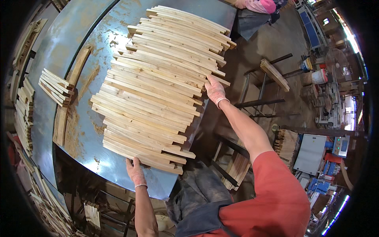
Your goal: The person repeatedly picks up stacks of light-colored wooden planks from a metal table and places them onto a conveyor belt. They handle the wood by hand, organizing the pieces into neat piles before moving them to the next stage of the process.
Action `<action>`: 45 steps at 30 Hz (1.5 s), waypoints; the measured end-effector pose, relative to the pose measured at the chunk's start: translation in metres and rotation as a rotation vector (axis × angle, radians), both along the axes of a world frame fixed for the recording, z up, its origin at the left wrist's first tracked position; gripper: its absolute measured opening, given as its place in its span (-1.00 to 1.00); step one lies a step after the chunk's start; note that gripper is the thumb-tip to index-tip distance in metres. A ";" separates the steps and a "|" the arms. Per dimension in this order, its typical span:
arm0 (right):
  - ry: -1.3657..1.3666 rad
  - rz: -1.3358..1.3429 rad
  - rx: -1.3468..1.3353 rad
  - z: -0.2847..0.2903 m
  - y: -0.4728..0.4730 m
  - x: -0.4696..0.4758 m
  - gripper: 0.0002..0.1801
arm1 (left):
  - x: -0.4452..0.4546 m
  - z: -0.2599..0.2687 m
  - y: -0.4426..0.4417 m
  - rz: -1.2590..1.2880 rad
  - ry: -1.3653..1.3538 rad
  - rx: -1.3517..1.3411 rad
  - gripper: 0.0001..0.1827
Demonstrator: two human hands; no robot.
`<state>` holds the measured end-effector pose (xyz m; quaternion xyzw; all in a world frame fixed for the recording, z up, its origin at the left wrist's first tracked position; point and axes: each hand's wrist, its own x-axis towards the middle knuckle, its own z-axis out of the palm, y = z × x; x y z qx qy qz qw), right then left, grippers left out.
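A wide row of light wooden strips [154, 89] lies side by side on a metal-topped table [118, 174], their ends uneven. My left hand [136, 173], in a knitted glove, touches the outer edge of the nearest strip with its fingertips. My right hand [215, 90], gloved as well, rests its fingers at the right-hand ends of strips about midway along the row. Whether its fingers grip a strip cannot be made out.
A small bundle of strips [56, 87] lies across a wooden batten [78, 66] on the left. Another person [254, 17] is at the table's far end. Metal stands [260, 103] are on the right, one holding strips [274, 74]. More strips [25, 118] lie at far left.
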<state>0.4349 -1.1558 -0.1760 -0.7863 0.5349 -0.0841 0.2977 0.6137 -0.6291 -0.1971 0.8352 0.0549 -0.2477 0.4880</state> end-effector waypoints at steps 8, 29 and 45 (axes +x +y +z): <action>-0.249 -0.067 0.404 -0.010 0.067 -0.044 -0.48 | 0.029 -0.023 0.050 0.008 -0.090 0.126 -0.49; 0.032 0.202 -0.170 -0.020 0.178 -0.049 -0.34 | 0.067 -0.039 0.106 -0.245 0.086 0.368 -0.10; -0.283 0.233 -0.332 0.088 0.179 -0.054 -0.35 | 0.056 0.005 0.070 -0.001 -0.037 0.428 -0.29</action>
